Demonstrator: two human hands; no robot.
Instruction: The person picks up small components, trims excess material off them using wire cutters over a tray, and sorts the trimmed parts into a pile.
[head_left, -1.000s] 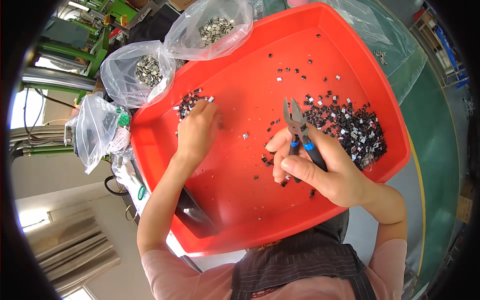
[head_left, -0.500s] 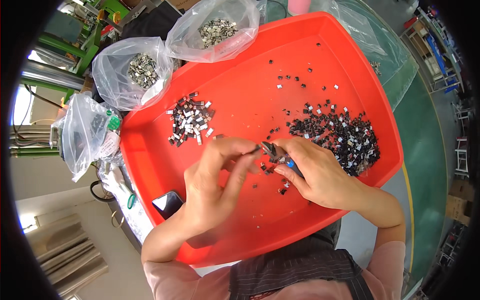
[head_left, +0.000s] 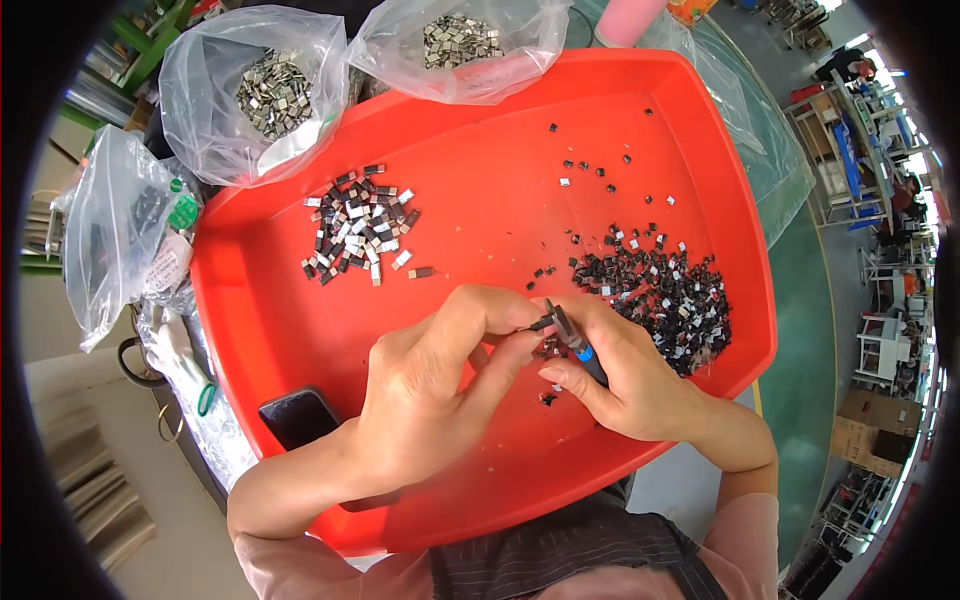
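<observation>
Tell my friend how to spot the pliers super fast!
Find the big red tray, then the person's right hand over its near half. Gripped in that hand are the cutting pliers, their metal jaws up by the left hand's fingertips. Unlike the small black and white pieces heaped nearby, they have a bright blue band on a dark handle.

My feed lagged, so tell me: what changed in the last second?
The left hand moved from the connector pile rightward and toward the body, and now pinches a small dark piece at the tips of the diagonal cutters, which the right hand drew nearer the body. Unchanged: the right hand's grip, the phone and heap of black bits in the red tray.
</observation>
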